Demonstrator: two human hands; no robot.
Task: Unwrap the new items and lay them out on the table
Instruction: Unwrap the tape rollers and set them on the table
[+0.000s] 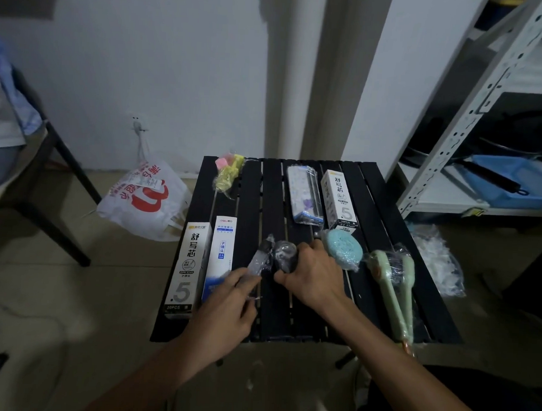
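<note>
On the black slatted table (383,241), my right hand (315,274) grips a dark round item (284,254) still in clear plastic wrap. My left hand (228,309) pinches the loose end of that wrap (259,260). Laid out around them are two white refill boxes (184,268) (338,197), a white-and-blue box (220,256), a yellow and pink wrapped item (228,172), a wrapped white pouch (304,192), a blue round sponge (344,249) in plastic and a pair of green long-handled brushes (395,285) in plastic.
A white shopping bag with red print (146,196) lies on the floor left of the table. Crumpled clear plastic (438,259) lies on the floor to the right. A metal shelf (472,111) with a blue tray and pans stands at right. A dark chair leg (60,227) is at left.
</note>
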